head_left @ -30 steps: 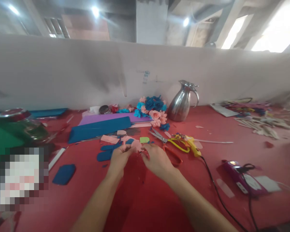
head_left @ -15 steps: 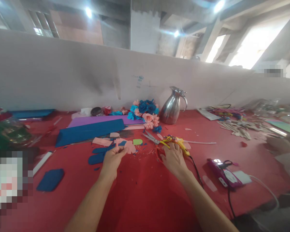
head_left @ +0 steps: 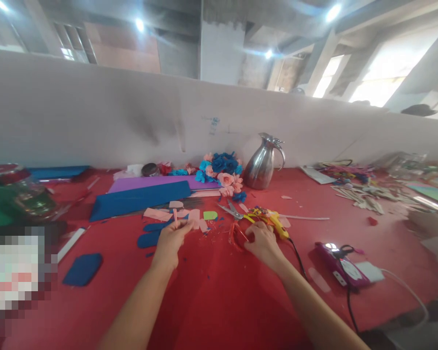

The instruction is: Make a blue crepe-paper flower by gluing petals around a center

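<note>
My left hand (head_left: 171, 243) is closed in a pinch on a pink paper strip (head_left: 175, 218). Several pink paper pieces (head_left: 193, 218) lie beside its fingertips, and cut blue pieces (head_left: 149, 240) are just to its left. My right hand (head_left: 264, 243) has its fingers curled together at a thin strand (head_left: 242, 234), by a red see-through wrapper (head_left: 234, 238). Just beyond that hand lie scissors (head_left: 232, 211) with open blades and a yellow glue gun (head_left: 278, 224). A small green piece (head_left: 210, 215) rests between the hands.
Blue and pink paper flowers (head_left: 224, 170) stand near a steel jug (head_left: 261, 165) at the back. Blue sheet (head_left: 142, 198) lies over purple sheet (head_left: 156, 183). A purple power strip (head_left: 341, 267) with cables is at right. A co-worker's hand (head_left: 425, 221) shows at far right.
My right hand has drawn back slightly from the scissors and glue gun, its fingers now bunched at the thin strand. My left hand keeps its pinch. The view has shifted slightly.
</note>
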{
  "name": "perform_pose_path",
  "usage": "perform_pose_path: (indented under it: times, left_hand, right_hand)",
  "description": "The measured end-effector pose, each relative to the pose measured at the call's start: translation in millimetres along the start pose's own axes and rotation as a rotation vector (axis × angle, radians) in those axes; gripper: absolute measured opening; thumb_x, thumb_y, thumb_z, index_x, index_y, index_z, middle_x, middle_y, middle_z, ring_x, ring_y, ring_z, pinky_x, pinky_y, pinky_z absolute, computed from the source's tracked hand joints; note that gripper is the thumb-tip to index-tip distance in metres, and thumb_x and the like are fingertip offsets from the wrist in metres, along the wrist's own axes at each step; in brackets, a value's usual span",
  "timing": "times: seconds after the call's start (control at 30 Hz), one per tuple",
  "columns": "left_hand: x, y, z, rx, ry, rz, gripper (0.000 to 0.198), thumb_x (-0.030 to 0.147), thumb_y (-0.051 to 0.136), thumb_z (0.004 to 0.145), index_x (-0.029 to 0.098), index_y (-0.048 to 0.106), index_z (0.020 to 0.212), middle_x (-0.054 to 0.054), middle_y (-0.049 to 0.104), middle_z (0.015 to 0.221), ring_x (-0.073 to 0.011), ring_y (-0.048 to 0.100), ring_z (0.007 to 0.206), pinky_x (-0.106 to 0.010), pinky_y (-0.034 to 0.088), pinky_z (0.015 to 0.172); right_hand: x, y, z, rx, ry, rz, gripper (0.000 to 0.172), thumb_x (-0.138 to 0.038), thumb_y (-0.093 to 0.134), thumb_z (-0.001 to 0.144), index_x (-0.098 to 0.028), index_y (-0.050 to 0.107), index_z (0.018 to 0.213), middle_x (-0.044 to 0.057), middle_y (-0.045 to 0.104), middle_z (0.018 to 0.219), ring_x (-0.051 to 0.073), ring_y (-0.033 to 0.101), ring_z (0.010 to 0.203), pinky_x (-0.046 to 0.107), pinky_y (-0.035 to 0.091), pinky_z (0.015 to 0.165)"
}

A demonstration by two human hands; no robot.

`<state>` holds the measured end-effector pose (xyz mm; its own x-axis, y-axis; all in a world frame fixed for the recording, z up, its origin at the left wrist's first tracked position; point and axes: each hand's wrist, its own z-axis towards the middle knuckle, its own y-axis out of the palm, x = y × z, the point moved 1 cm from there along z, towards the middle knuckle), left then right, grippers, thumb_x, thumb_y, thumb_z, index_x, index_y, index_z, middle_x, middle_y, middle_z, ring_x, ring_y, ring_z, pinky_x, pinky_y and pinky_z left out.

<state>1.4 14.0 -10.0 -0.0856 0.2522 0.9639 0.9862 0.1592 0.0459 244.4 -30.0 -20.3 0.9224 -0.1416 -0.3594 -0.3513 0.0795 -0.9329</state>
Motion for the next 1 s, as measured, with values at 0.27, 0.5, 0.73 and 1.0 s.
perform_pose_path:
  times: [0.27,0.5,0.73,1.0]
  left_hand:
    - [1,-2.4,1,0.024,0.014,-0.048,0.039,0.045,0.079,0.047,0.015,0.063,0.067,0.013,0.028,0.035,-0.0038,0.016,0.036,-0.022,0.008,0.041]
    - [2,-2.9,0,0.023,-0.001,-0.079,0.037,0.043,0.081,0.046,0.016,0.064,0.064,0.011,0.033,0.036,-0.0038,0.018,0.035,-0.022,0.009,0.040]
    - [6,-1.3,-5,0.030,0.002,-0.113,0.034,0.040,0.081,0.046,0.016,0.063,0.063,0.012,0.030,0.033,-0.0035,0.019,0.034,-0.021,0.010,0.040]
    - [8,-9.1,1,0.157,0.110,-0.148,0.039,0.042,0.081,0.043,0.013,0.065,0.065,0.011,0.032,0.037,-0.0027,0.017,0.037,-0.022,0.008,0.041]
  right_hand:
    - [-3,-5,-9,0.110,0.009,-0.141,0.024,-0.032,0.061,0.069,-0.018,0.065,0.088,0.012,0.054,0.107,0.030,0.046,0.103,0.037,0.033,0.086]
    - [-2,-12,-2,0.017,-0.004,-0.207,0.024,-0.033,0.062,0.067,-0.018,0.066,0.085,0.010,0.056,0.099,0.026,0.051,0.092,0.035,0.035,0.079]
    - [5,-29,6,-0.160,-0.054,0.063,0.008,-0.020,0.056,0.069,-0.018,0.063,0.066,-0.003,0.052,0.061,0.013,0.049,0.064,0.023,0.031,0.058]
    - [-34,-32,-54,-0.130,-0.182,0.053,0.013,-0.015,0.055,0.074,-0.019,0.067,0.076,0.005,0.067,0.087,0.019,0.059,0.081,0.027,0.039,0.072]
